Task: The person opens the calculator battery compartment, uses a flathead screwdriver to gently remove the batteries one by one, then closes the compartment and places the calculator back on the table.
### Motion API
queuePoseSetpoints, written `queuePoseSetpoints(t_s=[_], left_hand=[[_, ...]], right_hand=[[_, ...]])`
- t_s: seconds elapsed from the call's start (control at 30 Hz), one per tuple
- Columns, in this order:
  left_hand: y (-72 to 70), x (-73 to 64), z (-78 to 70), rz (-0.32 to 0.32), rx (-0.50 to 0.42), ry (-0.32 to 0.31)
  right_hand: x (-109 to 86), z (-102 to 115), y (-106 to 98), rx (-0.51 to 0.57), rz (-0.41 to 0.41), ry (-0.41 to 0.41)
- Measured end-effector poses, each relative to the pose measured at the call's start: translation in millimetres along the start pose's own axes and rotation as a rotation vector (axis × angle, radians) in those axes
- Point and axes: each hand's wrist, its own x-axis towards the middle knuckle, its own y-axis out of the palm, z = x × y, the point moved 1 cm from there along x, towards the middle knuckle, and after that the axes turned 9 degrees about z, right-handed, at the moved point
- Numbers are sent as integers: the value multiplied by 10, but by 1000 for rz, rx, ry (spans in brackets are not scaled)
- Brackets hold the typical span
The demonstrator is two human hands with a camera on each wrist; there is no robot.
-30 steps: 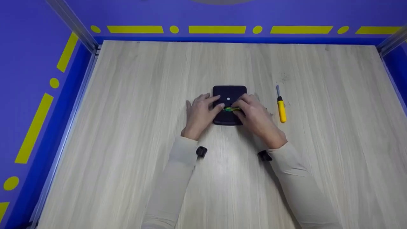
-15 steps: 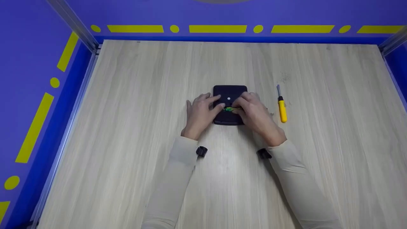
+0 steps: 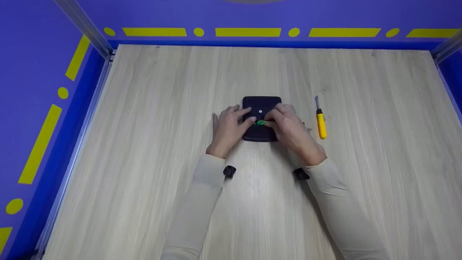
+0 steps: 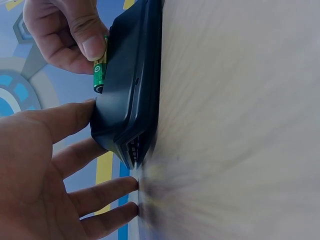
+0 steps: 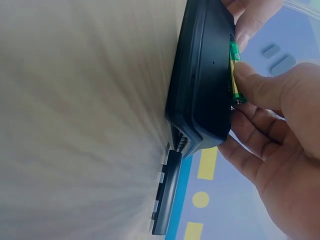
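Note:
A black box-like device (image 3: 260,134) lies on the table between both hands, a small white spot on its upper face. My right hand (image 3: 290,126) pinches a green and gold battery (image 3: 260,122) between thumb and fingers, low over that face. In the right wrist view the battery (image 5: 235,70) lies along the device, its far end close to the left fingertips. My left hand (image 3: 227,128) has its thumb and index finger on the device's left part, the other fingers stretched out onto the table. The left wrist view shows those fingers (image 4: 107,195) nearly straight.
A screwdriver (image 3: 321,124) with a yellow handle lies right of the right hand. A dark strip with tabs, like a battery cover (image 5: 167,195), lies beside the device, mostly hidden in the head view. Blue walls (image 3: 252,16) stand behind and left of the table.
The battery has turned slightly in the right fingers and shows more of its green end. Both hands stay almost in place, and the device has not visibly moved on the table.

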Motion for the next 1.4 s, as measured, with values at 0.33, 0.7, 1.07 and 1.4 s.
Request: queuePoseSetpoints(t_s=[0.33,0.7,1.07,1.4], left_hand=[[-3,-1,0,-2,-1,9],[-1,-3,-11,-8,-14,11],[0,2,-16,-2,-22,1],[3,1,-11,-10,-20,4]], right_hand=[[-22,-43,-82,59,-14,17],[-60,-183,-182,81,-92,57],[-114,-294,-260,88,-134,70],[-145,-380,-308,77,-162,115]])
